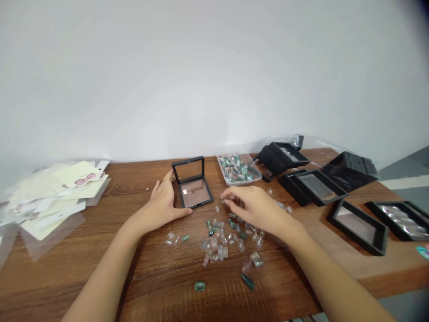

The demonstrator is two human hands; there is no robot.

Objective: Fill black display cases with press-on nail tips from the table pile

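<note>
An open black display case (193, 184) stands on the wooden table (134, 286), its lid upright. My left hand (164, 203) grips the case's left side, thumb along its front edge. My right hand (252, 206) hovers over a scatter of small clear and green press-on nails (221, 241), fingers bent and pinched at one tiny piece beside the case. A clear plastic tray (238, 170) full of similar nails sits just behind my right hand.
Several more black cases (315, 185) lie to the right, one (402, 219) with silvery pieces inside. A pile of cards in clear sleeves (50, 197) covers the left end. A white wall rises behind the table.
</note>
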